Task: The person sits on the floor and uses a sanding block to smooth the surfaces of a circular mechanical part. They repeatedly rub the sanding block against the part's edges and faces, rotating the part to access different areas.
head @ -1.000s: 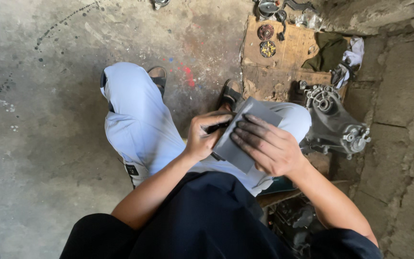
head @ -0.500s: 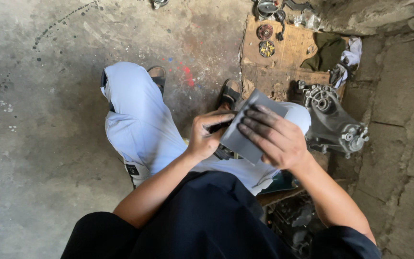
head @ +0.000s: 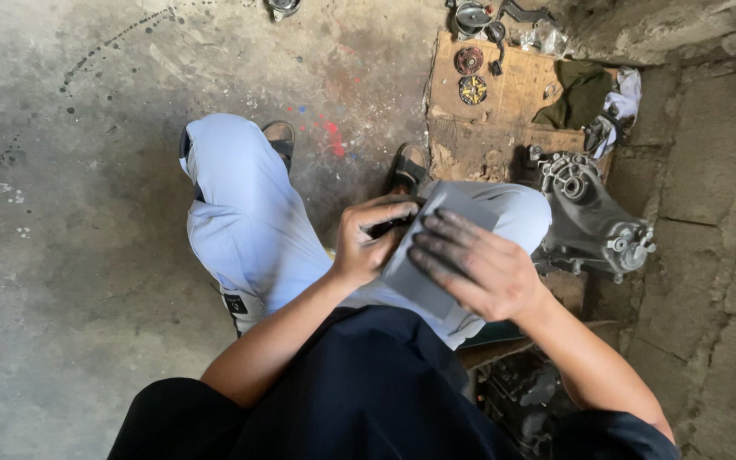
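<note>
Head view: a flat grey sheet (head: 436, 255), matte like abrasive paper, lies over the lap, the grimy right hand (head: 479, 273) pressing it with fingers spread flat. The left hand (head: 368, 238) has its fingers clamped on a small dark part (head: 389, 227), mostly hidden. A cast-metal engine cover (head: 589, 217) sits beside a cardboard sheet (head: 513, 111) on the concrete floor (head: 70, 213).

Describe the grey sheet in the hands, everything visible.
The grey sheet is flat, matte and roughly rectangular, looking like sandpaper or thin card, though the material is unclear. It sits tilted over the lap, one corner pointing up toward the knee. The right hand lies spread across its face with grimy fingers. The left hand grips its left edge along with something dark and slim, which cannot be identified.
</note>
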Available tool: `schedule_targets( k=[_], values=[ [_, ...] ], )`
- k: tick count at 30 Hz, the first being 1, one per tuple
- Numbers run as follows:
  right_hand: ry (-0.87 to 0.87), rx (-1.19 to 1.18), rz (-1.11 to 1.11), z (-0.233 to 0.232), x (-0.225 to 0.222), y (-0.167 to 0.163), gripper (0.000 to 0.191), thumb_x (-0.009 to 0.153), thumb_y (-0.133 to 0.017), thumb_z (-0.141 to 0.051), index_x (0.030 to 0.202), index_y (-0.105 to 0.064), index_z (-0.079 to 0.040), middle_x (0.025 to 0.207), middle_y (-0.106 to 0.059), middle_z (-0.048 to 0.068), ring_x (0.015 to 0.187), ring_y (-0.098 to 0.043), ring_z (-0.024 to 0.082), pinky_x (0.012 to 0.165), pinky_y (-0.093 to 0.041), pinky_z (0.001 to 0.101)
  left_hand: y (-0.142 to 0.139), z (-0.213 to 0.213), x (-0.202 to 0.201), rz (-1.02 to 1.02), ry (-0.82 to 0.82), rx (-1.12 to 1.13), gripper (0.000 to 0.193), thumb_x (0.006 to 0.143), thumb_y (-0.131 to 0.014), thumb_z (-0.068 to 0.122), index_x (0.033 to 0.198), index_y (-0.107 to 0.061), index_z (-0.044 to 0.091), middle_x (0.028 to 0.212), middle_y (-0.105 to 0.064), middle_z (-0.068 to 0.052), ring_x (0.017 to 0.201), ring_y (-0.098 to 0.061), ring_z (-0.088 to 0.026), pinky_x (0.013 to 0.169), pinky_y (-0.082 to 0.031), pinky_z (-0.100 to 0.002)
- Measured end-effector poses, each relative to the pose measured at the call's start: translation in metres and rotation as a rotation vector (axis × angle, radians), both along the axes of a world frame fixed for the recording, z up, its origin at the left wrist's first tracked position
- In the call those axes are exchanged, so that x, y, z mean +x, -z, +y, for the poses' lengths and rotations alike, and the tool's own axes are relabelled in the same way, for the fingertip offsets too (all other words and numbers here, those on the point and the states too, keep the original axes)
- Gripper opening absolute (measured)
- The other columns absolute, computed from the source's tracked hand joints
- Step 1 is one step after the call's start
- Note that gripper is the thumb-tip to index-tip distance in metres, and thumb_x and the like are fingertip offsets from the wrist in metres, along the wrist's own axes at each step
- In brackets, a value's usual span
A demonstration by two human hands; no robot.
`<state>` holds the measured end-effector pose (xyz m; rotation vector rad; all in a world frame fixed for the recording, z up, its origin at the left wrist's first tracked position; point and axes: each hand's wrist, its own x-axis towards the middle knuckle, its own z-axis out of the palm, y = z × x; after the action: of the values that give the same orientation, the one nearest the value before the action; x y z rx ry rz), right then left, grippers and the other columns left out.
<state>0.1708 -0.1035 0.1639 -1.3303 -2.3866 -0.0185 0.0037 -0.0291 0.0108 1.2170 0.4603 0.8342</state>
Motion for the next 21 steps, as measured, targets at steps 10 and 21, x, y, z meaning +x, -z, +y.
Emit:
schedule_targets(
  k=[10,21],
  values=[
    [0.11,-0.109,0.122,0.002,0.005,-0.006,0.036,0.08,-0.063,-0.014,0.113,-0.076,-0.005,0.118,-0.073,0.009,0.126,-0.062,0.043,0.107,-0.047,0.0608,-0.009,0.001,-0.001,0.067,-0.071,0.08,0.037,0.081,-0.067,-0.012,0.116,-0.073,-0.004,0.119,-0.074,-0.019,0.11,-0.074,-0.025,0.096,-0.057,-0.031],
    [0.072,-0.038,-0.023,-0.008,0.006,0.002,0.034,0.089,-0.062,-0.017,0.114,-0.077,-0.001,0.117,-0.075,0.011,0.119,-0.067,0.038,0.099,-0.059,0.0442,-0.009,0.0,0.006,0.041,-0.097,0.067,0.028,0.086,-0.075,-0.009,0.113,-0.074,-0.003,0.113,-0.076,-0.014,0.105,-0.074,-0.024,0.094,-0.057,-0.031]
  ],
)
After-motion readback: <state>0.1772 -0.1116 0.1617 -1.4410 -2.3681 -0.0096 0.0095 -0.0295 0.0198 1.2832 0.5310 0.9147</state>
